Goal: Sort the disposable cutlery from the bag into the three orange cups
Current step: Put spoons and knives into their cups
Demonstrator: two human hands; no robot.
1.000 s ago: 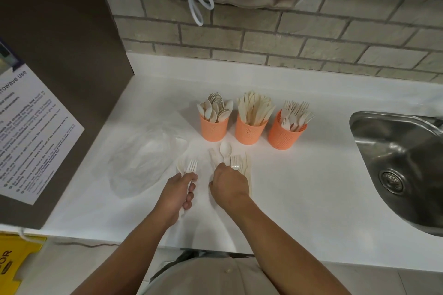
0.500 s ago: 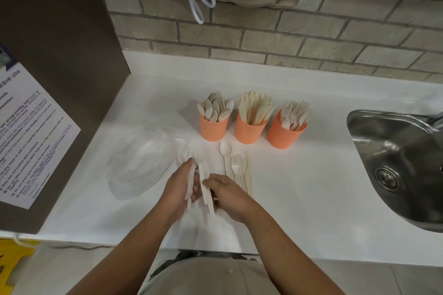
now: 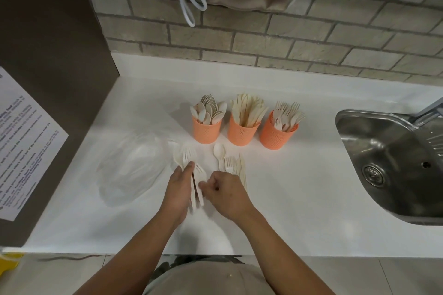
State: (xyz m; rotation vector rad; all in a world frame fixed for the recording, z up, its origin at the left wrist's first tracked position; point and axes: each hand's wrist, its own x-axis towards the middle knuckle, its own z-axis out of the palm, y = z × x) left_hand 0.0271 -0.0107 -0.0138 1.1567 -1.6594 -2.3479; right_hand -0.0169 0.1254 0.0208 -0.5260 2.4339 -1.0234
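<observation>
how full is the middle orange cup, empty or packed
Packed: the middle orange cup stands upright, crowded with pale knives whose ends fan out well above its rim.

Right hand (image 3: 224, 190) is moving off the loose pile (image 3: 230, 163) and across to left hand (image 3: 178, 189), bringing one piece over. Left hand's bundle (image 3: 199, 173) is growing, with fork and spoon heads now fanning out past the fingers. Right thumb is now sitting against the bundle's handles, grip unclear.

Notice (image 3: 26, 146) on side panel: print illegible
</observation>
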